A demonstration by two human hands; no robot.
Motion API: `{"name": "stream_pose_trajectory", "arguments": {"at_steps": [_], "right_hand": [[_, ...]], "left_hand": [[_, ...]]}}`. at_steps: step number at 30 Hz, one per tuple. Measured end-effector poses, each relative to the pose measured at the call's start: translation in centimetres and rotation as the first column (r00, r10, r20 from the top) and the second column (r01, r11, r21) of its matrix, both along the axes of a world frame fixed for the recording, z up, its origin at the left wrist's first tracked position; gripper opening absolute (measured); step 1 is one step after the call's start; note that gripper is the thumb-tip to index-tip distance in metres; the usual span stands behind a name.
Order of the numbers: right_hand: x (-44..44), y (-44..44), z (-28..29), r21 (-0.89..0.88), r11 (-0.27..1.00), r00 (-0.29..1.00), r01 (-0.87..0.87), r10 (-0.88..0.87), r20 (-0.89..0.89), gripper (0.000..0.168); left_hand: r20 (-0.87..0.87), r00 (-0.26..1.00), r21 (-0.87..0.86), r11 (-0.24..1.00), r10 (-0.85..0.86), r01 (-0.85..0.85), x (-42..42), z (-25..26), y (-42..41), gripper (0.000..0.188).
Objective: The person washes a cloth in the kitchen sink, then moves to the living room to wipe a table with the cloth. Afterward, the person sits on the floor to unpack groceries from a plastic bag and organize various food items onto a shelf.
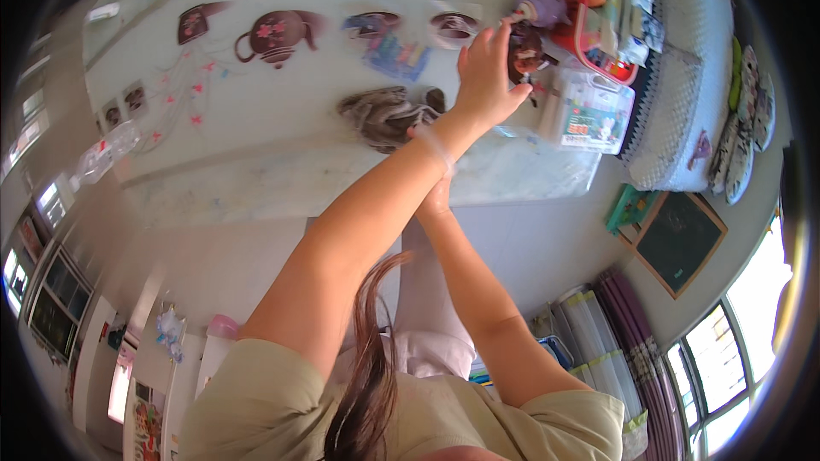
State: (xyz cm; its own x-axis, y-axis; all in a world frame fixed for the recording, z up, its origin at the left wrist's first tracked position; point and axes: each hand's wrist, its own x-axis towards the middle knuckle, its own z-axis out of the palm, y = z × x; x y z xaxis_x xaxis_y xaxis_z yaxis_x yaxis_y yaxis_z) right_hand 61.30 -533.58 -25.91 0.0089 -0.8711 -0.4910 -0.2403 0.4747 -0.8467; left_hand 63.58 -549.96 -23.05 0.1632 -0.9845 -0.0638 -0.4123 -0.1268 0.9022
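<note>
My left hand (pixel 487 73) reaches across to the right over the table, its fingers apart. Its fingertips are close to a purple toy figure (pixel 543 6) and a dark brown item (pixel 526 51); whether they touch cannot be made out. A clear band circles the left wrist. My right hand (pixel 438 195) passes beneath the left forearm, which hides most of it. One of its fingertips shows at the edge of a crumpled grey-brown cloth (pixel 384 116); its grip is hidden. The cloth lies on the table's clear cover (pixel 288 109).
A red basket (pixel 580 32) full of packets and a clear plastic case (pixel 592 112) stand at the table's right end. A blurred colourful packet (pixel 397 54) lies behind the cloth. At left is a plastic bottle (pixel 109 152). A padded sofa (pixel 666 109) and a small chalkboard (pixel 679 240) are to the right.
</note>
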Motion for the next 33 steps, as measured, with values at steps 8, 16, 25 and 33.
{"name": "stream_pose_trajectory", "arguments": {"at_steps": [8,16,25,33], "right_hand": [[13.7,-5.2,-3.8,-0.456,0.885,0.575,-0.089,-0.328,-0.749,0.061],[37.8,-0.6,-4.8,-0.569,0.722,0.895,-0.393,0.159,-0.417,0.035],[26.6,1.9,5.8,-0.055,0.997,0.839,0.060,-0.020,0.544,0.036],[-6.9,2.4,3.8,-0.306,0.946,0.757,-0.106,-0.123,-0.641,0.050]], "left_hand": [[-0.196,0.971,0.338,0.939,0.138,-0.065,25.3,3.9,23.7,0.032],[-0.088,0.943,0.575,0.789,0.322,-0.216,37.2,6.8,40.5,0.024],[-0.248,0.904,0.673,0.733,0.349,-0.099,35.7,7.1,46.8,0.021],[-0.178,0.831,0.810,0.558,0.527,-0.180,40.1,5.8,62.0,0.022]]}}
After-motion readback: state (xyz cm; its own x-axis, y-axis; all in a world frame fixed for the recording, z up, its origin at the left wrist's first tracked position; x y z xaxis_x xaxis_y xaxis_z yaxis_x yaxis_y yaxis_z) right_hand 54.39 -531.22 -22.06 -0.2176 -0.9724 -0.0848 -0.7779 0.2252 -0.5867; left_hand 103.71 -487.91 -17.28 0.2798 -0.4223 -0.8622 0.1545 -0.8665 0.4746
